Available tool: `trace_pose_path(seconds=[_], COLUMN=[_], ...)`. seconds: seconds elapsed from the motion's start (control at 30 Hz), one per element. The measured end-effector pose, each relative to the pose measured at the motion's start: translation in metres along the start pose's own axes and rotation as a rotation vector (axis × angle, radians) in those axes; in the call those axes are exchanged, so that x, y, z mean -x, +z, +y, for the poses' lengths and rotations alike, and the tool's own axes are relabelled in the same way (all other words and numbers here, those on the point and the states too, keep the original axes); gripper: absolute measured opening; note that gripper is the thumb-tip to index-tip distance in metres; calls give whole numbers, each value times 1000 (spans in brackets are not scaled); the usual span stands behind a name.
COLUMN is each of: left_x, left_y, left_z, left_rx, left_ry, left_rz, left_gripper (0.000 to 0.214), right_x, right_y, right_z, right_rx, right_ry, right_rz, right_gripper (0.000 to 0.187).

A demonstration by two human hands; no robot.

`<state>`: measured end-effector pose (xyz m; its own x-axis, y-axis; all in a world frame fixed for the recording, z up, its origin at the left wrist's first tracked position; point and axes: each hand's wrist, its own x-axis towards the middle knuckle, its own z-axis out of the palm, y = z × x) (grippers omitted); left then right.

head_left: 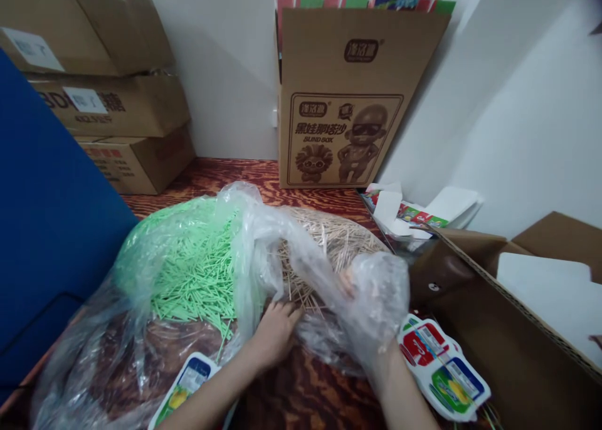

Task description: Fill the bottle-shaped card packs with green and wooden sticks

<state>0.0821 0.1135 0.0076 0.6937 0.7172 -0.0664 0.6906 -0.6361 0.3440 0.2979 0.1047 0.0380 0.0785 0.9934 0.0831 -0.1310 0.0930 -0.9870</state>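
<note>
My left hand [275,330] rests at the near edge of a pile of thin wooden sticks [329,242], its fingers curled down onto the sticks and the clear plastic bag [301,254] round them. Reaching into that bag, my right hand [364,292] is mostly hidden by crumpled plastic; only a fingertip shows among the sticks. A second clear bag [141,330] to the left holds a heap of green sticks [197,273]. Small printed packets lie by my wrists: one [188,383] on the left, several [442,364] on the right.
An upright printed cardboard box [343,98] stands at the back against the white wall. Stacked cartons [108,98] fill the back left. A blue panel [51,229] borders the left. An open carton [517,330] sits at right, with papers [423,214] behind it.
</note>
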Motion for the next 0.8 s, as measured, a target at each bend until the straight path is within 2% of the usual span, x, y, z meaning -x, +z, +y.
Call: trace_pose_path(seconds=[0.07, 0.17, 0.33, 0.43, 0.53, 0.63, 0.7, 0.8], left_x=[2, 10, 35, 43, 37, 23, 15, 11], left_y=[3, 8, 8, -4, -26, -43, -46, -37], left_z=[-1, 5, 25, 26, 15, 2, -7, -19], left_rx=[-71, -142, -161, -67, 28, -3, -116, -264], left_ry=[16, 54, 130, 108, 80, 47, 101, 214], left_rz=[14, -42, -284, -328, -293, -123, -72, -116], left_gripper=[39, 25, 24, 23, 33, 34, 33, 23], right_x=[-12, -24, -26, -25, -24, -26, -26, -24], right_y=[1, 3, 3, 2, 0, -1, -3, -5], right_z=[-16, -36, -38, -30, -26, -26, -28, -30], right_rx=[-266, -601, -618, -632, -670, -671, -652, -621], right_ry=[9, 3, 13, 12, 44, 80, 95, 124], right_rz=[-42, -55, -77, -50, -54, -40, -19, 17], right_gripper=[46, 46, 49, 49, 49, 50, 50, 46])
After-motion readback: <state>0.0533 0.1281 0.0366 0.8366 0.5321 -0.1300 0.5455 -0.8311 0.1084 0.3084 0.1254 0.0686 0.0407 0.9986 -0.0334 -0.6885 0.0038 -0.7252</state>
